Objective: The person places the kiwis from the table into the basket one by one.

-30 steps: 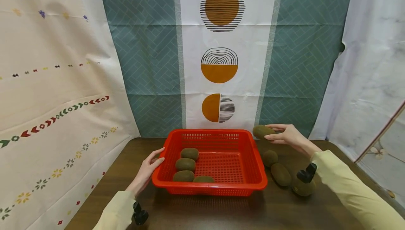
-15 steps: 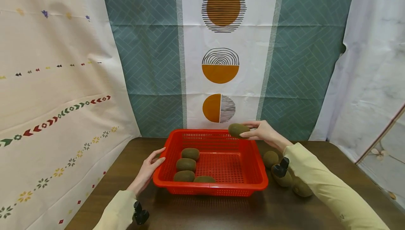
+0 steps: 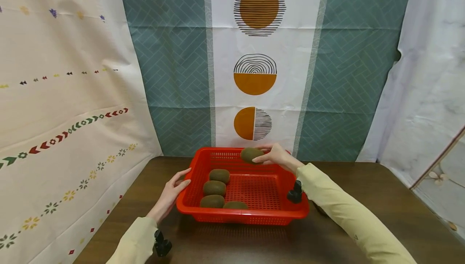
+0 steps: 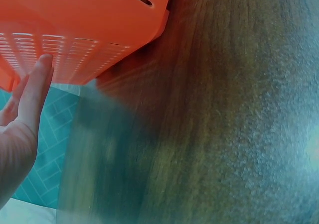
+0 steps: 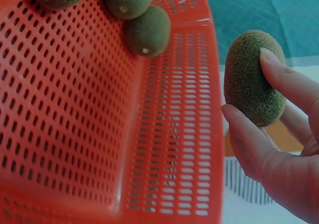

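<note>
A fuzzy brown-green kiwi [image 3: 249, 155] is pinched between the thumb and fingers of my right hand [image 3: 277, 156], above the back part of the red plastic basket [image 3: 269, 214]. In the right wrist view the held kiwi [image 5: 249, 77] appears beyond the perforated basket wall [image 5: 197, 129]. Several kiwis [image 3: 214, 188] lie in the basket, three stacked in a row along its left side and another by the front wall. My left hand [image 3: 170, 192] touches the basket's left side, and the left wrist view shows its extended fingers [image 4: 35, 92] against the slotted outer wall.
The basket stands on a dark wooden table [image 3: 218, 242]. Just right of it, my right sleeve [image 3: 341, 199] mostly hides the kiwis lying on the table. A patterned curtain [image 3: 178, 130] hangs behind, with a cream cloth [image 3: 91, 167] at the left.
My right hand has carried the kiwi leftward from beyond the basket's right rim to over its back part. The left hand keeps its place at the basket's left side.
</note>
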Tool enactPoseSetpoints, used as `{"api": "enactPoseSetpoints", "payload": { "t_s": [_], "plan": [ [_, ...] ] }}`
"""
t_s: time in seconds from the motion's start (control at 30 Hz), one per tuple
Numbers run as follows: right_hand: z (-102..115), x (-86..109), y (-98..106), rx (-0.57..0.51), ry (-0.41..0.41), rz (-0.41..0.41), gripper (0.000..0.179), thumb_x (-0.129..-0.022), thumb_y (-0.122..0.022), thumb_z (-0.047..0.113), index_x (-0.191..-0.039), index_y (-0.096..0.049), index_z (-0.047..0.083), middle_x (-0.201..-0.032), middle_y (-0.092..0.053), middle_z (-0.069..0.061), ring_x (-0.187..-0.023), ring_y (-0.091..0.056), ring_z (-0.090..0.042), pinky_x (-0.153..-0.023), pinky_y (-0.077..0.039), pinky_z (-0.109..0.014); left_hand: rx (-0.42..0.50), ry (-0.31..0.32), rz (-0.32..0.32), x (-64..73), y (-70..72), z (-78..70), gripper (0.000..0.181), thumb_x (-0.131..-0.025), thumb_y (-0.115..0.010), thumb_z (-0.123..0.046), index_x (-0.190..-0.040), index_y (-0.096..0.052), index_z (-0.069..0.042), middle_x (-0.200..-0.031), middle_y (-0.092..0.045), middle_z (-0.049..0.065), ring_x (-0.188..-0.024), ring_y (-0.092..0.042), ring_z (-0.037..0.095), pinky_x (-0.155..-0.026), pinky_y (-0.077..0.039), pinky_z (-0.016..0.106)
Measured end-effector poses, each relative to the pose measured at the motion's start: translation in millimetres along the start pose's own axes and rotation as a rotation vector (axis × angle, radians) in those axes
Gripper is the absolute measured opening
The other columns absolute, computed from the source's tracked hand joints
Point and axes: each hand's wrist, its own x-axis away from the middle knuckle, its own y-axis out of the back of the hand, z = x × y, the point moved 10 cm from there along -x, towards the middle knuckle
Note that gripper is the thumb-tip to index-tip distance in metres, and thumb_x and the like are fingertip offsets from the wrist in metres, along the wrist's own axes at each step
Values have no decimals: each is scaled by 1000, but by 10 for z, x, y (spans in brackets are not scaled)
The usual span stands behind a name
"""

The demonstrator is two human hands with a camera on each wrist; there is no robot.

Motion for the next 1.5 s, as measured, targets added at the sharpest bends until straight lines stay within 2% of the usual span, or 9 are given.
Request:
{"api": "enactPoseSetpoints", "payload": {
  "t_s": [0.1,0.2,0.33,0.63,0.8,0.97,1.2,1.4,1.5],
  "plan": [
    [-44,-53,-100,17,-3,1,51,-72,-75,0,-119,-56,-3,-109,-55,-21,-88,-59,-28,-73,-50,-39,-7,-2,-10,1,2,3,48,-92,-54,-13,-137,-38,-8,-114,-52,29,-94,-56,40,-73,-49,45],
    [-76,-86,-186,80,12,-4,49,-72,-75,3,-118,-58,-3,-109,-54,-19,-87,-57,-26,-75,-49,-41,-20,-19,-10,5,-5,-5,47,-92,-54,-16,-136,-39,-9,-113,-53,27,-93,-57,38,-73,-49,44],
    [-194,-128,-259,141,8,-40,45,-71,-76,4,-114,-61,0,-108,-55,-14,-81,-58,-21,-73,-50,-40,-17,-25,-9,3,-9,3,47,-91,-56,-18,-135,-41,-12,-114,-54,25,-93,-58,37,-73,-49,45],
    [-433,-241,-435,163,-24,-72,43,-71,-75,1,-112,-63,0,-108,-56,-16,-78,-59,-22,-72,-49,-45,-5,-17,-13,0,10,14,46,-90,-56,-17,-134,-43,-14,-115,-53,25,-94,-58,37,-73,-49,45],
    [-527,-280,-476,206,-44,-97,43,-69,-77,1,-110,-63,0,-110,-57,-15,-84,-57,-23,-70,-50,-44,4,-18,-19,2,14,5,46,-91,-55,-15,-134,-42,-11,-115,-53,26,-94,-58,37,-73,-49,45],
    [-620,-307,-495,232,-64,-119,44,-69,-77,1,-110,-63,-1,-106,-58,-16,-81,-58,-23,-67,-51,-42,5,-17,-5,10,-1,-12,48,-92,-54,-14,-136,-38,-8,-117,-51,27,-96,-57,38,-74,-49,44],
    [-705,-313,-523,268,-86,-118,44,-69,-77,1,-111,-62,-3,-108,-56,-22,-84,-58,-27,-63,-52,-39,16,-13,6,14,12,6,48,-93,-52,-11,-137,-35,-5,-116,-50,30,-96,-55,42,-73,-49,45],
    [-764,-339,-519,304,-75,-102,43,-71,-76,2,-111,-61,-3,-111,-54,-23,-75,-60,-25,-59,-52,-37,-7,-25,-3,14,12,-4,48,-92,-54,-15,-136,-38,-8,-117,-50,28,-95,-57,38,-74,-49,44],
    [-778,-349,-514,307,-69,-94,42,-72,-75,2,-111,-61,-3,-110,-55,-21,-76,-60,-24,-59,-52,-36,-14,-33,-2,10,7,-7,48,-92,-55,-16,-136,-39,-10,-116,-50,28,-94,-57,38,-74,-49,44]
  ]
}}
